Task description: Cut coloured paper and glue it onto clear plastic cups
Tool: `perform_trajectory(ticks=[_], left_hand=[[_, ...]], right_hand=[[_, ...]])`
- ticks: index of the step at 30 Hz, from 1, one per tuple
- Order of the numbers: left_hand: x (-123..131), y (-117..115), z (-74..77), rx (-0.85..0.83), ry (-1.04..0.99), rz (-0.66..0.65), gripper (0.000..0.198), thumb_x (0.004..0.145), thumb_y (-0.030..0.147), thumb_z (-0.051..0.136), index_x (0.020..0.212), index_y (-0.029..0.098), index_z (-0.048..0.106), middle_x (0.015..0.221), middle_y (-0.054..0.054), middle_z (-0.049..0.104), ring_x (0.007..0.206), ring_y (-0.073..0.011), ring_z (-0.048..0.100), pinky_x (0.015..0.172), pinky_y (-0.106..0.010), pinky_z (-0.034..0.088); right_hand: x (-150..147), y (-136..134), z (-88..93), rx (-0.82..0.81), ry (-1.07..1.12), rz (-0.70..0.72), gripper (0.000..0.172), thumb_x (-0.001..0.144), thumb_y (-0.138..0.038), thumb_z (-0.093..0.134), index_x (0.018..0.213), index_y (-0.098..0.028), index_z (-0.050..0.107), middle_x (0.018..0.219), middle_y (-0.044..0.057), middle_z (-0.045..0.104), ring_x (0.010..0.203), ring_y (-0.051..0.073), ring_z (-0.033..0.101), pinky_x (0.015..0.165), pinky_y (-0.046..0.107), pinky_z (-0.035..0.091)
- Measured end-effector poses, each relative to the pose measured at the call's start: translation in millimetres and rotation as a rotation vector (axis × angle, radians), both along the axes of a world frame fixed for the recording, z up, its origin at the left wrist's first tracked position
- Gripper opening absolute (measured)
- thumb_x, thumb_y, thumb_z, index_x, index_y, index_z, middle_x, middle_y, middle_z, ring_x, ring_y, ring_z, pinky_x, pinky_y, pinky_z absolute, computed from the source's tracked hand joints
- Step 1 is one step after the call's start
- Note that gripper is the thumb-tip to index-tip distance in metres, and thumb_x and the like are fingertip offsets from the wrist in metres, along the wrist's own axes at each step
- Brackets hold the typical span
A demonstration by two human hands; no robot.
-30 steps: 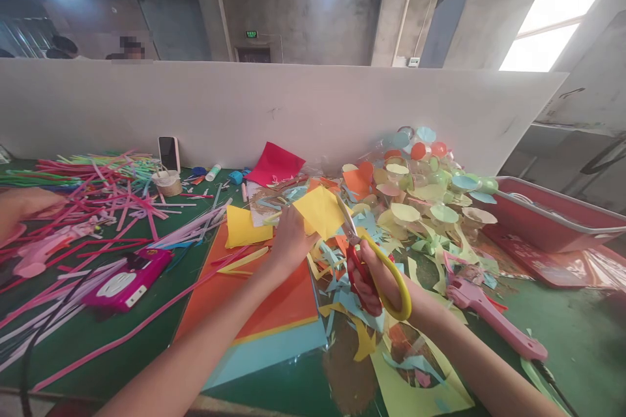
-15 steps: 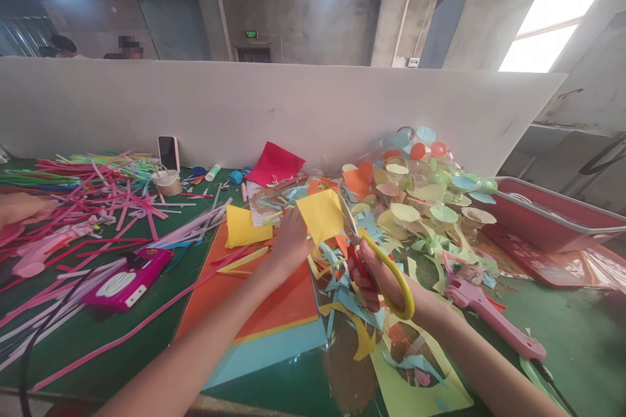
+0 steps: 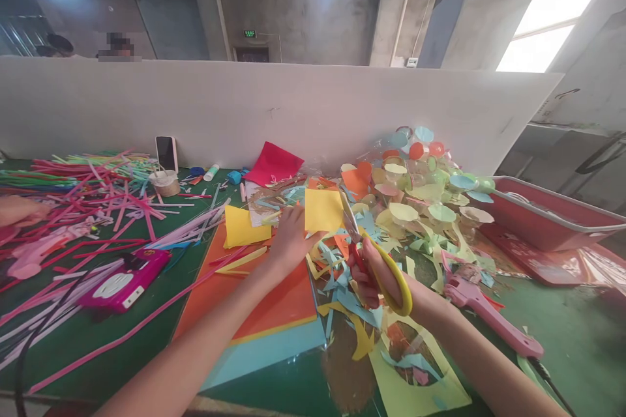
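Yellow-handled scissors [image 3: 398,280] with red inner grips are in my right hand [image 3: 369,273], their blades pointing up and left beside the right edge of a yellow paper piece [image 3: 324,210]. My left hand [image 3: 292,238] grips that piece near its lower left, above the stacked orange sheets [image 3: 278,296]. Another yellow piece [image 3: 244,227] lies on the stack to the left. Blue, yellow and orange scraps [image 3: 349,300] are strewn under my right hand. A pale green sheet with a cut-out hole [image 3: 405,397] lies nearest me.
Paper-topped cups [image 3: 403,212] are heaped at the right, by a red bin [image 3: 552,215] and a pink glue gun [image 3: 493,316]. Pink and purple strips [image 3: 132,202], a magenta device [image 3: 124,280] and a phone [image 3: 167,154] are at the left. Another person's hand [image 3: 22,210] shows at the left edge.
The yellow piece in my left hand has turned more upright and moved slightly right relative to that hand. The scissors remain beside its right edge.
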State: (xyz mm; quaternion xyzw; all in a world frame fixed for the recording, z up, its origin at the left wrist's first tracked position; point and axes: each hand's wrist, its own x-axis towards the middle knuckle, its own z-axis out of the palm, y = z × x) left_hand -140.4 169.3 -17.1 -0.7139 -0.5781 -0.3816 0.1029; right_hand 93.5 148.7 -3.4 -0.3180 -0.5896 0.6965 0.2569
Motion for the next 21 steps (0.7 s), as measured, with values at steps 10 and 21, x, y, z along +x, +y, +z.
perform_trajectory(ticks=[10,21], left_hand=[[1.0,-5.0,6.5,-0.005,-0.028,-0.052,0.024,0.084,0.031,0.067,0.108,0.024,0.067,0.107,-0.007,0.065,0.104,-0.0267,0.054,0.087,-0.041,0.052],[1.3,-4.9,6.3,0.027,-0.053,-0.045,0.023,0.084,0.025,0.066,0.107,0.021,0.066,0.097,-0.008,0.067,0.103,-0.0255,0.052,0.087,-0.039,0.052]], right_hand=[[-2.5,1.7,0.5,0.028,-0.077,-0.049,0.059,0.082,-0.08,0.045,0.069,-0.024,0.036,0.052,-0.012,0.021,0.04,0.006,0.02,0.036,0.019,0.025],[1.3,0.9,2.0,0.173,-0.128,0.026,0.057,0.089,-0.076,0.038,0.068,-0.023,0.033,0.057,-0.008,0.029,0.05,0.009,0.032,0.05,0.023,0.035]])
